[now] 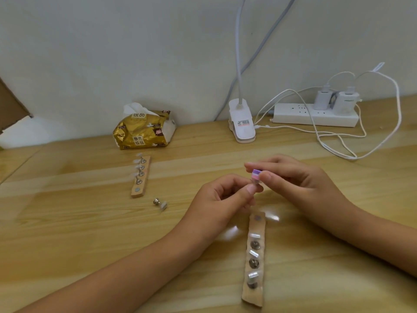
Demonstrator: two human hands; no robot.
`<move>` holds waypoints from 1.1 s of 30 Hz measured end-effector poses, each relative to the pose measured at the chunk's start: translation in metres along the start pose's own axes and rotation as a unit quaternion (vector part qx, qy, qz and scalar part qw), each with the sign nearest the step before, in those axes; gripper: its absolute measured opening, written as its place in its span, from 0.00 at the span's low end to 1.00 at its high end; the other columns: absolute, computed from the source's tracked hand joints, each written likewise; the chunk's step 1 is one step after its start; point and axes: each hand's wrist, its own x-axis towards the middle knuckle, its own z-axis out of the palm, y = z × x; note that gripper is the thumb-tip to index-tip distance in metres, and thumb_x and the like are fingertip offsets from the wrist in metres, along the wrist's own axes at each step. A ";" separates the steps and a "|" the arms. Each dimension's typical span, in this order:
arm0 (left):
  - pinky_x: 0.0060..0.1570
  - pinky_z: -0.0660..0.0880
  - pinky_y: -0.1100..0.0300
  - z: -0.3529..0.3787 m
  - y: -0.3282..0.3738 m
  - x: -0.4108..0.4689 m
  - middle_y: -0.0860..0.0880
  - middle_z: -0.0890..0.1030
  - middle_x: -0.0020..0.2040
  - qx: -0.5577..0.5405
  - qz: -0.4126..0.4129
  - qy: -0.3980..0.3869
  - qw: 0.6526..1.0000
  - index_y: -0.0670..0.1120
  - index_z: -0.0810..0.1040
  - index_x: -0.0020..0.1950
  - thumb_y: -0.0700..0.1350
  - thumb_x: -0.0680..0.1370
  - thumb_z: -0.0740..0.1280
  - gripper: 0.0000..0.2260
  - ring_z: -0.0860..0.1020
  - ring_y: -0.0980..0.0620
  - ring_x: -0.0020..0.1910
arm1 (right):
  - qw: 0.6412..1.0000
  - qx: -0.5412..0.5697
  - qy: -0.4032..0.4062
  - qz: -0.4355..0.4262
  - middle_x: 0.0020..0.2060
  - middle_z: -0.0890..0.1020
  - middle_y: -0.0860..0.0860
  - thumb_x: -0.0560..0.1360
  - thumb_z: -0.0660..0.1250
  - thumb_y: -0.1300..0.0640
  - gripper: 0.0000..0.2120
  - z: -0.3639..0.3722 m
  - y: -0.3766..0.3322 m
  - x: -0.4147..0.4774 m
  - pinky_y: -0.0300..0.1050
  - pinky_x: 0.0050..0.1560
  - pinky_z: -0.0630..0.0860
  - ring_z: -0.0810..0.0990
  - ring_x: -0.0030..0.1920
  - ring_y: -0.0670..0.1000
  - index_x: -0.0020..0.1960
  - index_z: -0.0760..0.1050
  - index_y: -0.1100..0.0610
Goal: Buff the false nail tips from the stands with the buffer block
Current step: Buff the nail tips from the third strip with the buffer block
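— Where is the buffer block (256, 173)?

— Up off the tabletop (79, 222), near the middle. The right hand (291, 177) pinches it between thumb and forefinger, with the other fingers curled behind. It shows a purple face over a pink layer.

— And the left hand (222, 195)?

— Its fingers are curled, and the thumb and fingertips are pressed together on a small piece (256, 183) just under the block, touching it. The thumb hides most of it, so I cannot tell whether it is a nail tip.

— The stands?

— Two wooden ones. The near stand (253, 298) lies below the hands, running toward the person. It carries three metal pegs (254, 263) with clear nail tips (253, 254). The round magnet (257, 218) at its far end is bare.

— The other one?

— The far stand (147, 168) lies well to the left, near a gold tissue pack (144, 132). Four pegs with tips stand on it, and its nearest magnet is bare. Just beside that end a loose peg (160, 203) lies on its side on the tabletop, with a tip on it.

— Anything at the back?

— Against the wall there is a white lamp clip (242, 125). To its right is a white power strip (313, 116) with two chargers (322, 99) plugged in, and white cables (338, 141) loop over the tabletop.
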 end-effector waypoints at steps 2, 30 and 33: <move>0.39 0.72 0.69 0.001 0.000 0.000 0.54 0.80 0.34 0.000 -0.001 -0.001 1.000 0.48 0.82 0.43 0.48 0.73 0.68 0.05 0.76 0.60 0.35 | 0.999 -0.015 0.000 -0.030 0.52 0.83 0.46 0.76 0.69 0.50 0.11 0.001 -0.001 -0.001 0.38 0.57 0.76 0.81 0.56 0.49 0.57 0.81 0.51; 0.38 0.73 0.69 0.002 0.006 -0.003 0.53 0.80 0.32 0.013 -0.026 0.006 1.000 0.46 0.85 0.42 0.51 0.70 0.69 0.10 0.77 0.60 0.33 | 0.993 -0.077 -0.025 -0.085 0.55 0.82 0.47 0.77 0.68 0.53 0.15 0.002 0.001 -0.006 0.35 0.60 0.72 0.79 0.60 0.47 0.62 0.80 0.54; 0.37 0.72 0.70 0.002 0.007 -0.003 0.53 0.80 0.32 0.007 -0.022 0.012 1.000 0.47 0.85 0.41 0.50 0.70 0.69 0.08 0.76 0.60 0.33 | 0.998 -0.043 -0.013 -0.040 0.53 0.82 0.46 0.77 0.68 0.52 0.13 0.002 0.002 -0.002 0.33 0.58 0.72 0.80 0.57 0.46 0.60 0.81 0.51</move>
